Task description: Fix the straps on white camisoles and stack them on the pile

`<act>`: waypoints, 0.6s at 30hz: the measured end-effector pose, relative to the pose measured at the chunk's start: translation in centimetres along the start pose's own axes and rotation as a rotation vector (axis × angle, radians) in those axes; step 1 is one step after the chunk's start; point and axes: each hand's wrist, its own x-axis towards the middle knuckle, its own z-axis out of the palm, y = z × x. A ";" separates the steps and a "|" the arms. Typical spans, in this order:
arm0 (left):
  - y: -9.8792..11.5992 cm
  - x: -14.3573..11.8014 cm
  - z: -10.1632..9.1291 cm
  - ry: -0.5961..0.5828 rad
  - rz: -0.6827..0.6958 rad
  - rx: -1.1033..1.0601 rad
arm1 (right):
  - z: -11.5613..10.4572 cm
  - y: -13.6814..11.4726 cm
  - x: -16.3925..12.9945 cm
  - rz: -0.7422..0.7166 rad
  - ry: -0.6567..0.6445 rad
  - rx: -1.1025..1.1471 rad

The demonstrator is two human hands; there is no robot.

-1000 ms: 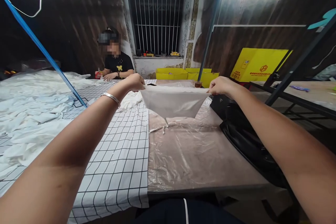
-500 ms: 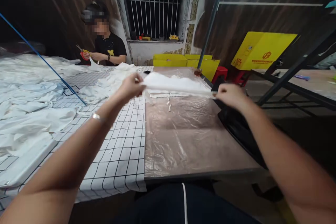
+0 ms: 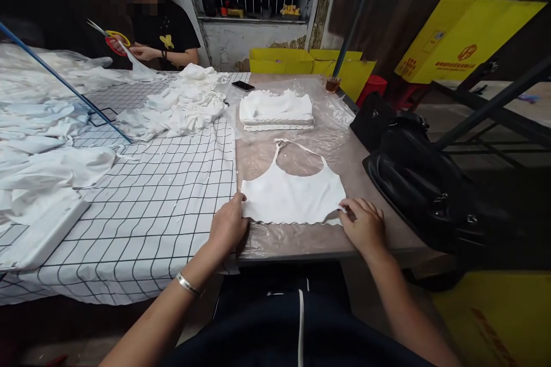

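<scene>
**White halter top flat on plastic-covered table, both hands at its hem corners**

White halter top (image 3: 293, 195) lies flat on the clear plastic sheet (image 3: 301, 241) at the near right part of the table, scalloped hem toward the near edge, neck strap (image 3: 297, 148) looped toward the far side.

Left hand (image 3: 229, 223): at the near left corner of the top, fingers on the cloth edge, thumb against the hem; whether it pinches the cloth or only presses it I cannot tell.

Right hand (image 3: 364, 225): at the near right corner, fingers spread and resting on the hem; no closed grip visible.

Just beyond the strap: folded stack of white garments (image 3: 276, 110) on the same plastic. Left of the stack, loose heap of white cloth pieces (image 3: 176, 108) on the black-and-white checked tablecloth (image 3: 150, 200). Dark phone (image 3: 243, 85) lies between heap and stack, far side.

Right of the table, touching its edge: black bag (image 3: 426, 189). Far right: yellow boxes (image 3: 465, 40). Far left: a second person (image 3: 161, 34) seated, holding scissors (image 3: 109, 37) with red and yellow handles.
</scene>
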 end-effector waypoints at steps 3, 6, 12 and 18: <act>-0.6 -0.2 -0.1 0.179 0.039 -0.051 | -0.6 0.1 -0.2 0.089 0.131 -0.034; -1.1 -0.5 0.1 0.311 0.055 -0.163 | -1.3 0.2 -0.9 0.063 0.137 -0.090; -1.5 -1.8 1.0 0.355 0.372 -0.165 | -1.9 -0.1 -2.2 -0.089 0.044 0.019; -2.2 -3.9 1.1 0.317 0.540 0.022 | -2.2 1.9 -3.7 0.223 0.056 0.066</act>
